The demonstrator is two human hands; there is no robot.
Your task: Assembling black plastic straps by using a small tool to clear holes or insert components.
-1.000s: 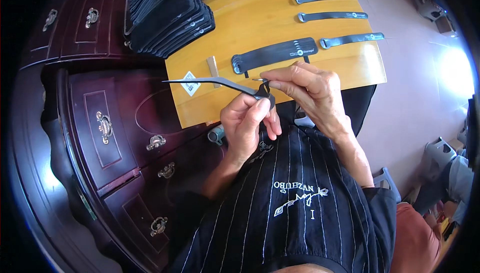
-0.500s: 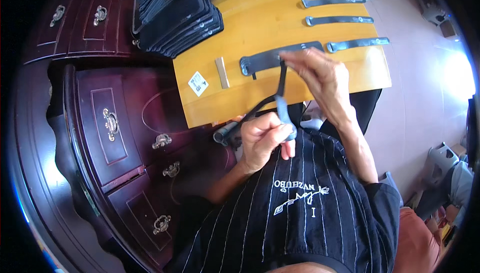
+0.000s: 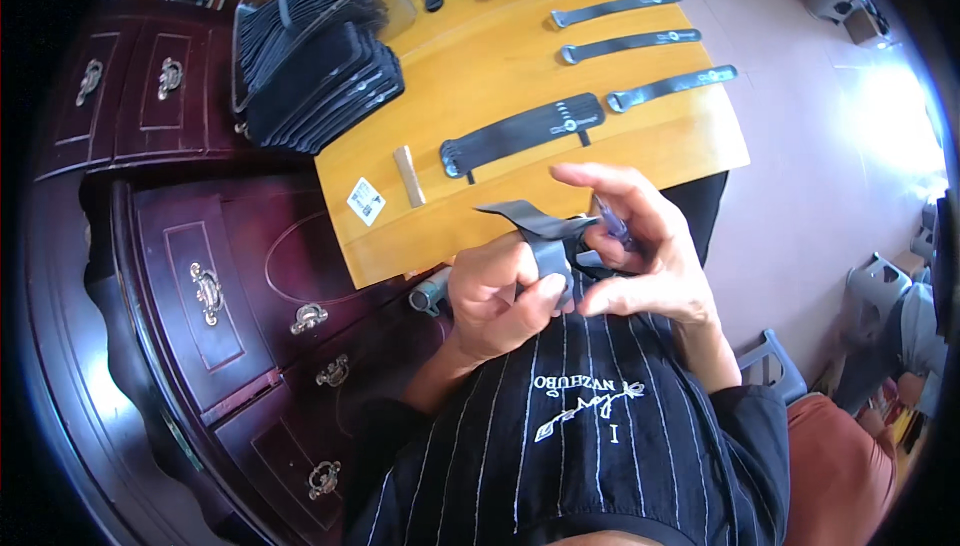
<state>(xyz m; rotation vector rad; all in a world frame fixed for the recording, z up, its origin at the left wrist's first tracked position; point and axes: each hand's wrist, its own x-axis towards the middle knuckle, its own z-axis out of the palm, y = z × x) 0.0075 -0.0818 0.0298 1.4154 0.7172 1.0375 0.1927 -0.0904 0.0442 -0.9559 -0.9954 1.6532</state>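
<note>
Head view: left hand [image 3: 500, 291] pinches the strap [image 3: 545, 241] at my chest, folded over my thumb. Right hand [image 3: 640, 246] grips a small pen-like tool [image 3: 612, 221] just beside it. Mid-fold, I'd say; next needs steady tension.

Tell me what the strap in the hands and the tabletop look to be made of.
Dark strap: seemingly soft leather or faux leather with a matte finish; it folds limply where the left hand pinches it. Tabletop: apparently wood or wood laminate, smooth honey-yellow with faint grain and a slight sheen.
</note>
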